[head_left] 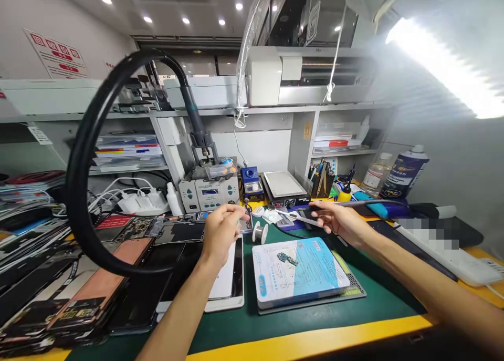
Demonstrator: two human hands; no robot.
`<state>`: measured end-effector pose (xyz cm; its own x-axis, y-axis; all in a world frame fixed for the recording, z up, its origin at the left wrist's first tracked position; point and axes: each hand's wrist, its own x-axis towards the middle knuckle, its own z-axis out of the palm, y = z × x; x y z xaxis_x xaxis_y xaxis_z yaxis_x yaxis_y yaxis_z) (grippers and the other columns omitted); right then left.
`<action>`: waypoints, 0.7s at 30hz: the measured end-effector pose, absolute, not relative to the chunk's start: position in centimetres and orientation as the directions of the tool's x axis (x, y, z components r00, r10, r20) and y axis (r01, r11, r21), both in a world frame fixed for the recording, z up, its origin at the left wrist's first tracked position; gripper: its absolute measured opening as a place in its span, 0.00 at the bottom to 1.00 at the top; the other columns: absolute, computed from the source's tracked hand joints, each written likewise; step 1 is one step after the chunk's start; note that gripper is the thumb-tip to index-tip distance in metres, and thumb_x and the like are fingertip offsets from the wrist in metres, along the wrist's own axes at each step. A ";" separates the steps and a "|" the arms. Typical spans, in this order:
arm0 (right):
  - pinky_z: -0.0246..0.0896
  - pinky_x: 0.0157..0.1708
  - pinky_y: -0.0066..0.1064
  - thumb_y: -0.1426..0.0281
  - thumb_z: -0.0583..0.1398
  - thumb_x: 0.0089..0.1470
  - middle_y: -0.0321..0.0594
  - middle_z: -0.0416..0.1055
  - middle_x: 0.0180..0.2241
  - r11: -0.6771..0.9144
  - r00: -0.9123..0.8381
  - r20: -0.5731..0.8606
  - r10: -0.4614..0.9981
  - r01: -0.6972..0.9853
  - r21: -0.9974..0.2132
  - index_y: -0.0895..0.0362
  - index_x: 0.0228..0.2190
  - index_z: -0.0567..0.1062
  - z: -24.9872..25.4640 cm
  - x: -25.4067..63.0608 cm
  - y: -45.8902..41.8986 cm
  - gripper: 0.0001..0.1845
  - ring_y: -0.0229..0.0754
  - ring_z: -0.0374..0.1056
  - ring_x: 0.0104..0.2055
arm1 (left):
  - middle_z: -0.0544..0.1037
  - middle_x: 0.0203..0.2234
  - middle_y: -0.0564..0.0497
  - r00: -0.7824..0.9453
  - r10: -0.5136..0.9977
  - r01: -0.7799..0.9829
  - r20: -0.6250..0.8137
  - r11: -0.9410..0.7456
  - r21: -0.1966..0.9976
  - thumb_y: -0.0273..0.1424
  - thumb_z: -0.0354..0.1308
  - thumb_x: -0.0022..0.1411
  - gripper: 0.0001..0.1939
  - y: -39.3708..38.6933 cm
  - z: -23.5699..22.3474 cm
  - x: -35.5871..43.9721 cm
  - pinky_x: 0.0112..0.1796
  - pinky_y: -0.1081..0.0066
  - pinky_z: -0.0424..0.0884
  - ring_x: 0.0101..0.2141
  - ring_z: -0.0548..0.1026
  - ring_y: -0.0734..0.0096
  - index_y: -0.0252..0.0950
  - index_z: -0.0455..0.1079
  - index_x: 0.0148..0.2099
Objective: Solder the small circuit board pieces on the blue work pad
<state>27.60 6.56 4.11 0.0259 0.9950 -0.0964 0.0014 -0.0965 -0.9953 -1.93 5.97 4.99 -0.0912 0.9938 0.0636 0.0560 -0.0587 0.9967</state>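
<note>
2 forearms (179, 308), cut off at the near edge; left hand (221, 227) pinched narrow, left of the spool (260, 233); right hand (342, 220) half-curled beside a pale tool (302, 218), any grip unclear; small circuit board (287, 259) on the blue-and-white case (271, 285).

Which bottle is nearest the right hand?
The small yellow bottle, just beyond the right hand; the clear bottle and white bottle stand farther away.

Electronics repair workshop: soldering station (210, 192), opened phones (84, 306), circuit board (287, 259).
</note>
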 end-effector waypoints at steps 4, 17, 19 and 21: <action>0.73 0.43 0.43 0.64 0.61 0.64 0.46 0.73 0.50 -0.127 0.043 -0.123 0.991 0.102 -0.987 0.58 0.52 0.73 6.9 26.0 9.0 0.18 0.46 0.74 0.45 | 0.75 0.49 0.45 -0.116 0.993 -0.052 -0.001 -0.005 0.999 0.36 0.59 0.69 0.17 6.4 5.6 -3.2 0.42 0.59 0.77 0.43 0.77 0.63 0.34 0.69 0.55; 0.72 0.46 0.46 0.65 0.62 0.64 0.47 0.72 0.53 0.068 0.006 0.078 0.997 0.444 -0.894 0.59 0.53 0.72 11.8 16.2 21.2 0.19 0.49 0.73 0.49 | 0.75 0.51 0.44 -0.132 0.990 -0.142 -0.057 0.038 0.989 0.36 0.59 0.69 0.17 6.4 6.2 -4.0 0.44 0.58 0.77 0.45 0.77 0.61 0.34 0.69 0.56; 0.72 0.46 0.46 0.65 0.62 0.64 0.47 0.72 0.53 0.076 -0.008 0.082 0.997 0.483 -0.872 0.58 0.53 0.72 11.8 15.3 21.8 0.19 0.49 0.73 0.49 | 0.75 0.50 0.44 -0.126 0.990 -0.144 -0.061 0.042 0.989 0.36 0.59 0.69 0.17 6.4 6.2 -3.9 0.43 0.58 0.77 0.45 0.77 0.62 0.34 0.69 0.56; 0.72 0.46 0.46 0.65 0.62 0.64 0.46 0.72 0.53 0.084 -0.015 0.089 0.996 0.515 -0.853 0.58 0.53 0.72 11.6 14.5 22.3 0.19 0.49 0.73 0.49 | 0.75 0.50 0.44 -0.120 0.991 -0.144 -0.061 0.043 0.989 0.36 0.59 0.69 0.17 6.3 6.2 -3.9 0.43 0.58 0.77 0.45 0.77 0.62 0.34 0.69 0.56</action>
<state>14.48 22.30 11.60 -0.0152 0.9959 0.0887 0.5151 0.0838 -0.8530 -3.87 6.33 6.21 -0.1203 0.9909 -0.0610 -0.1438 0.0434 0.9886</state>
